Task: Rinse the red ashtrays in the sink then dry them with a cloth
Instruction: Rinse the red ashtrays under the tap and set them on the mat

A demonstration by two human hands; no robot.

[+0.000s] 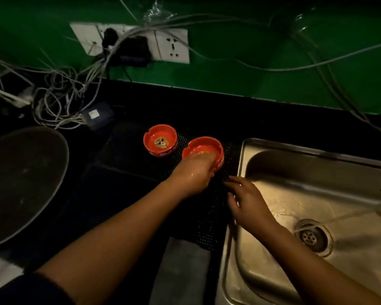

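Accordingly, we recorded both red ashtrays on the black perforated mat (128, 155) on the dark worktop (207, 106), just left of the steel sink (284, 168) and not yet in it. Our left hand (194, 172) grasped the nearer ashtray (204, 146), its fingers hooked over the near rim and reaching into the bowl; the thumb's placement could not be determined. Our right hand (249, 201) hovered with fingers released and spread above the mat's edge beside the sink rim, holding nothing. The farther ashtray (160, 140) stood untouched close behind, with speckled residue in its bowl. We judged the step in hand to be the lift and transfer to the sink. To perform it well, we advised keeping the ashtray level until it was over the basin, since the gripping hand showed wet glints and could slip; supporting the underside with the free hand; and tipping the contents out near the drain (312, 237). We also advised keeping splashes away from the wall sockets (172, 47) and loose cables behind the worktop.
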